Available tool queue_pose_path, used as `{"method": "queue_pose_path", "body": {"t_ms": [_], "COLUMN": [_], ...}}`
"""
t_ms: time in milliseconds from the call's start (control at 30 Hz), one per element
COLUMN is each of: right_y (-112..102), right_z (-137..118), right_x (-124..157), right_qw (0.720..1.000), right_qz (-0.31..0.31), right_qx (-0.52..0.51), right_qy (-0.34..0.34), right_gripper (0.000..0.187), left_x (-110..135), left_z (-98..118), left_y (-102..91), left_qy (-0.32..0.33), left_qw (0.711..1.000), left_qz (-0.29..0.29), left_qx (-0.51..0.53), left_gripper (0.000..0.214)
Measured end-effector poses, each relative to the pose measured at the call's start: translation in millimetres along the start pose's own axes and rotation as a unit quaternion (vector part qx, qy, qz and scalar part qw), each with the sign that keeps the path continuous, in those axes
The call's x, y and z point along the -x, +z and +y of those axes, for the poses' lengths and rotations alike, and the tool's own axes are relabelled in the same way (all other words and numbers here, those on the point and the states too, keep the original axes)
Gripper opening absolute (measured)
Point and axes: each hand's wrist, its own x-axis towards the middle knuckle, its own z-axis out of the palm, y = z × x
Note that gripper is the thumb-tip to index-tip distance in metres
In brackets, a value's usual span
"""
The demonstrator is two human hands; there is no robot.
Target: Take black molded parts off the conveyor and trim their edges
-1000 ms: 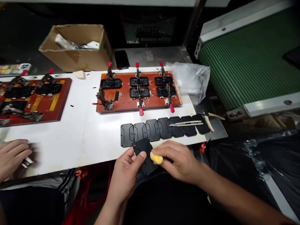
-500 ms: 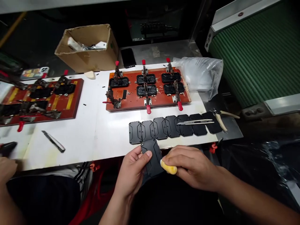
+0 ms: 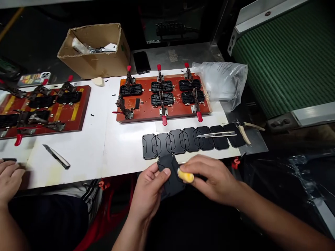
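My left hand point(image 3: 149, 190) pinches a black plastic cover plate point(image 3: 168, 164) by its left side, thumb flat on its face. Closed around a yellow, rounded tool handle point(image 3: 186, 176), my right hand point(image 3: 213, 177) keeps it against the plate's right edge. The working tip of that tool is hidden. Just beyond my hands, several similar black plates point(image 3: 163, 144) lie in a row on the white tabletop point(image 3: 125, 153). A utility knife point(image 3: 217, 134) rests across the row's right part, beside pliers with cream handles point(image 3: 244, 134).
Behind the plates stands a red-brown clamping fixture point(image 3: 146, 111) with black parts under toggle clamps. A second fixture point(image 3: 85, 108), another knife point(image 3: 56, 157) and a co-worker's hand point(image 3: 10, 177) are left. A cardboard box point(image 3: 96, 64), plastic bag point(image 3: 222, 83) and green conveyor point(image 3: 288, 59) border the table.
My right hand and the yellow handle have shifted slightly up along the plate's edge, and the handle is angled differently. The co-worker's hand has moved further into view at left.
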Motion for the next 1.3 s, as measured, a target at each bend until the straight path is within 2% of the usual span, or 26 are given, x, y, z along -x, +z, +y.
{"method": "queue_pose_path", "body": {"t_ms": [67, 167, 333, 433, 567, 700, 800, 867, 967, 1033, 1200, 1300], "right_y": [-0.6, -4.4, -7.9, -5.0, 5.4, 19.4, 27.8, 27.4, 11.5, -7.2, -46.7, -51.1], "right_z": [-0.9, -1.3, -0.8, -0.4, -0.2, -0.5, -0.3, 3.9, 20.6, 36.2, 65.1, 72.0], "right_x": [0.5, -0.8, -0.3, 0.3, -3.1, -9.6, -12.3, -14.5, -22.8, -33.7, -85.6, -127.9], "right_qw": [1.000, 0.999, 1.000, 0.998, 0.996, 0.989, 0.991, 0.991, 0.981, 0.973, 0.939, 0.904], "right_qz": [-0.001, 0.038, 0.013, 0.057, 0.077, 0.139, 0.119, 0.115, 0.158, 0.170, 0.097, 0.065], "right_qx": [-0.003, 0.011, 0.001, 0.017, 0.005, 0.016, -0.005, -0.006, 0.056, 0.121, 0.302, 0.388], "right_qy": [0.016, 0.019, 0.024, 0.034, 0.035, 0.051, 0.058, 0.071, 0.096, 0.099, 0.131, 0.165], "right_gripper": [0.030, 0.029, 0.028, 0.032, 0.030, 0.031, 0.030, 0.031, 0.034, 0.036, 0.054, 0.048], "left_x": [1.7, 4.4, 4.0, 2.8, 3.3, 3.5, 3.0, 4.1, 7.6, 8.7, 5.8, 5.5], "left_z": [0.6, -0.7, -4.4, -7.8, -12.7, -16.3, -17.7, -19.0, -20.7, -19.8, -11.1, -8.7], "left_y": [1.6, 5.0, 7.1, 9.9, 16.5, 17.2, 13.1, 11.4, 10.8, 9.9, 7.4, 9.2], "left_qy": [0.006, -0.001, -0.001, -0.002, 0.042, 0.061, 0.087, 0.073, 0.026, 0.021, 0.041, 0.050], "left_qw": [1.000, 1.000, 1.000, 1.000, 0.998, 0.996, 0.990, 0.992, 0.998, 0.998, 0.994, 0.991], "left_qz": [0.005, -0.017, 0.005, -0.001, 0.050, 0.060, 0.106, 0.103, 0.062, 0.066, 0.097, 0.112], "left_qx": [0.004, 0.000, 0.010, 0.008, 0.017, 0.019, 0.015, 0.014, 0.005, 0.004, 0.034, 0.050], "left_gripper": [0.033, 0.036, 0.036, 0.037, 0.034, 0.036, 0.036, 0.040, 0.044, 0.044, 0.049, 0.049]}}
